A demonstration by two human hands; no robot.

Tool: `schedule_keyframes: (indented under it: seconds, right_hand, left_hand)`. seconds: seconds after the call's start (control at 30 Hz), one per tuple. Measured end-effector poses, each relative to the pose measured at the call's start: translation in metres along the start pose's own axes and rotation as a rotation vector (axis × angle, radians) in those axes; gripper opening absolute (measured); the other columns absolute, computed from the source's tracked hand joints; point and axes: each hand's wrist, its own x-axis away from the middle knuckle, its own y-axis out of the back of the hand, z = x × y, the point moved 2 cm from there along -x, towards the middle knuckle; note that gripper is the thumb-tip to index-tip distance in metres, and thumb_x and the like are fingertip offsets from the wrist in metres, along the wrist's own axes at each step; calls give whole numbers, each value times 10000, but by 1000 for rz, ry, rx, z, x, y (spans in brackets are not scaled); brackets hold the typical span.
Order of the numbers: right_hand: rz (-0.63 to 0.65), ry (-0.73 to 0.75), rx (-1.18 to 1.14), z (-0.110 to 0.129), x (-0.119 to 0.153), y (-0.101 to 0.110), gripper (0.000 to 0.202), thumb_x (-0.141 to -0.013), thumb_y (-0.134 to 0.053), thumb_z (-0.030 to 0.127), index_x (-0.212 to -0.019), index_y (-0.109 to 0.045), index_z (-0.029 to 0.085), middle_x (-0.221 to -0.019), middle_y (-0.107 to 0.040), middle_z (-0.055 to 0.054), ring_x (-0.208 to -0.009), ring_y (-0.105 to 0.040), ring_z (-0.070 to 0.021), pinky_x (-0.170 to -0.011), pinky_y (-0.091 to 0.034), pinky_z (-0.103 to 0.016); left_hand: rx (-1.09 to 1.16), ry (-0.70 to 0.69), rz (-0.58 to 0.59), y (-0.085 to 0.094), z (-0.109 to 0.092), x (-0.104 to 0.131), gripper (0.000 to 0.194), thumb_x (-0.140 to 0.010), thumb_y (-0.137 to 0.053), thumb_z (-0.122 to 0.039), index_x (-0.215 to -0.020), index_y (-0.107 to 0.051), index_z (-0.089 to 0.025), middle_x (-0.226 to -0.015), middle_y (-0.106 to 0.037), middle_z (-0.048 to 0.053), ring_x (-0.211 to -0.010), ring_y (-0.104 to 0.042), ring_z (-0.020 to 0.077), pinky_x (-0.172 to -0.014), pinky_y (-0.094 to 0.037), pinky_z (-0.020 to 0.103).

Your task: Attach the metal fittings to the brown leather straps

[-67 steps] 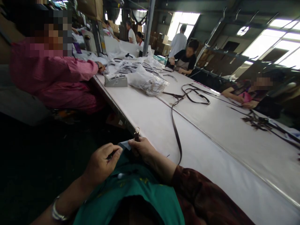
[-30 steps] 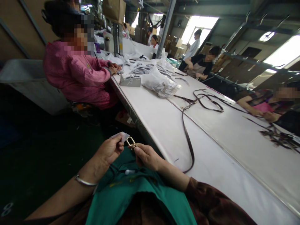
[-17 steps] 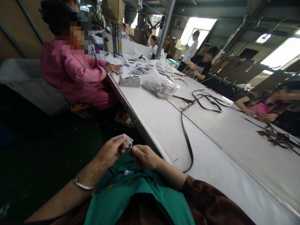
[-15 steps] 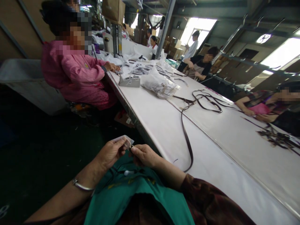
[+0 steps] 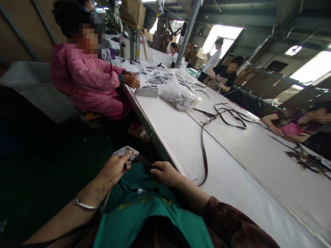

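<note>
My left hand (image 5: 117, 168) is closed, thumb and fingers pinching a small translucent plastic bag (image 5: 126, 151). Something is inside or behind the plastic, too blurred to name. From the bag a dark brown strap (image 5: 143, 160) runs across to my right hand (image 5: 165, 173), whose fingers are closed on it. Both hands are held above my lap, in front of a green apron (image 5: 155, 213), left of the table edge. Where the strap goes beyond my right fingers is hidden.
On the white table (image 5: 170, 131) beside me lie long dark straps (image 5: 204, 155), a filled plastic bag (image 5: 178, 94) and a grey box (image 5: 147, 91). A co-worker in pink (image 5: 93, 75) sits at the left edge, others across. A heap of straps (image 5: 307, 160) lies right.
My hands have moved apart, the left one shifting left with the plastic bag. A length of strap now shows between them. The co-worker in pink has moved the hands nearer the grey box.
</note>
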Motion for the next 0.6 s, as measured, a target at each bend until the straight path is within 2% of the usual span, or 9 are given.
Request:
schedule_keyframes:
  seconds: [0.1, 0.2, 0.3, 0.43, 0.5, 0.6]
  right_hand:
    - [29, 6, 44, 11, 0, -2, 200, -947, -559, 338, -825, -595, 184, -672, -672, 4, -428, -535, -89, -408, -412, -193]
    - [67, -16, -22, 24, -3, -4, 249, -939, -572, 401, -814, -564, 186, -628, -651, 15, -403, -518, -88, -383, -401, -190]
    - [106, -26, -148, 31, -2, -2, 346, -904, -596, 515, -860, -583, 172, -603, -636, 17, -399, -514, -91, -374, -409, -190]
    - [172, 37, -295, 39, 2, 1, 504, -848, -631, 624, -992, -627, 141, -606, -638, 10, -412, -526, -97, -386, -417, -197]
    - [173, 42, -298, 41, 2, 0, 489, -852, -637, 609, -988, -628, 140, -600, -637, 9, -405, -519, -96, -380, -409, -195]
    - [153, 25, -191, 43, -1, -5, 361, -898, -617, 514, -892, -606, 153, -601, -639, 6, -392, -514, -91, -364, -398, -183]
  left_hand:
    - [34, 2, -10, 0, 3, -3, 370, -593, -922, -317, -759, -657, -119, -631, -536, -29, -486, -431, 37, -398, -355, 130]
    - [61, 2, 15, -4, 4, -4, 439, -537, -955, -370, -728, -648, -120, -617, -491, -51, -495, -420, 28, -407, -372, 125]
    - [60, 24, 67, -2, 1, -2, 439, -553, -956, -353, -804, -698, -103, -634, -491, -47, -498, -411, 21, -407, -371, 122]
    - [63, 67, 120, 7, -5, -1, 479, -575, -952, -326, -930, -735, -90, -666, -499, -39, -490, -392, 6, -397, -344, 110]
    - [69, 83, 139, 9, -5, 0, 500, -587, -948, -316, -982, -735, -93, -678, -500, -38, -489, -394, 2, -399, -341, 107]
    - [75, 102, 171, 5, -1, 3, 496, -602, -941, -273, -1014, -729, -97, -673, -515, -31, -484, -413, 13, -405, -353, 119]
